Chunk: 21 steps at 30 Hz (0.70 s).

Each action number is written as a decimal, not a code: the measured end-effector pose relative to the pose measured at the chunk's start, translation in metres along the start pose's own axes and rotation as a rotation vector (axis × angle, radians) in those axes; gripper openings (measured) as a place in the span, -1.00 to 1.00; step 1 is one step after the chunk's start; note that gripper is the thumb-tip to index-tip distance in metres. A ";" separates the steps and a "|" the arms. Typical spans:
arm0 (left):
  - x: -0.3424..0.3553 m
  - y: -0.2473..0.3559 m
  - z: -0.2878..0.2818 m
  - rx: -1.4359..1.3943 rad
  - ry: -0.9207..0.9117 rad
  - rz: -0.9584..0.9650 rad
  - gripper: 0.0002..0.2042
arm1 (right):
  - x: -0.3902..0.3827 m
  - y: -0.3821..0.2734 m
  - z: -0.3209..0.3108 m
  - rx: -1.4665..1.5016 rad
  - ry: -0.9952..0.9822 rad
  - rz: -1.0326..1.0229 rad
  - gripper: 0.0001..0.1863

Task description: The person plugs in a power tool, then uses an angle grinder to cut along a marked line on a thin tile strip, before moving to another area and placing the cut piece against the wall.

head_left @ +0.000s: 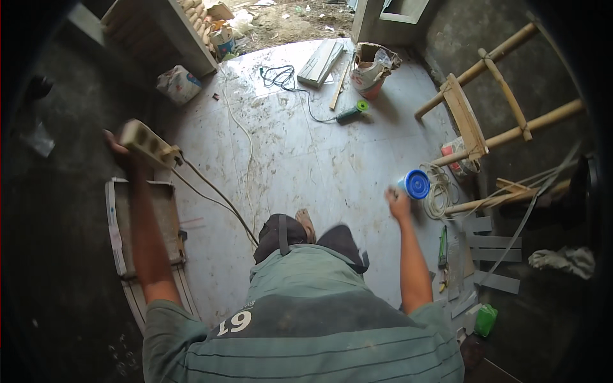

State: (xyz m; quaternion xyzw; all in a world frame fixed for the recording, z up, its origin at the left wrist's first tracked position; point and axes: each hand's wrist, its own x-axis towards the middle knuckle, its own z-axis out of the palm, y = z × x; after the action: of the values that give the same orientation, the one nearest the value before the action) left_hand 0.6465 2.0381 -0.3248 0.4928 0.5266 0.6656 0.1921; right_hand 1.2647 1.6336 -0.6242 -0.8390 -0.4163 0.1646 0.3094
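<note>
Cream oblong socket block (pixel 145 142): left hand (pixel 117 144) is gripping it, seemingly for carrying, next needing steadiness; right hand (pixel 397 202), grip unclear, is hanging beside round blue-lidded tub (pixel 417 184).

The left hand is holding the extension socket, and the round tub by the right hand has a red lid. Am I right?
Not quite: the lid is blue, not red. The head view shows it on the round tub by the right hand. The left hand is holding the extension socket, as you said.
</note>
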 end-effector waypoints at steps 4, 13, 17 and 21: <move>0.083 -0.086 0.132 -0.150 0.025 -0.468 -0.26 | -0.074 0.122 0.046 -0.288 -0.389 0.406 -0.60; 0.375 -0.208 0.413 -0.202 0.351 -0.222 -0.31 | 0.151 0.051 0.154 -0.304 -1.219 0.904 -0.60; 0.410 -0.444 0.506 -0.280 -0.202 -0.630 -0.30 | 0.503 -0.032 0.316 -0.541 -0.524 0.237 -0.66; 0.327 -0.553 0.558 0.227 -0.388 -0.645 -0.30 | 0.774 -0.222 0.461 -0.076 -0.355 0.132 -0.65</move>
State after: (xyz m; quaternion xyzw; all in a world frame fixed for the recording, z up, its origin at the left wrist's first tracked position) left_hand 0.8353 2.7825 -0.6913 0.4370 0.6785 0.4030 0.4315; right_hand 1.3498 2.5321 -0.8409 -0.8333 -0.4144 0.3140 0.1877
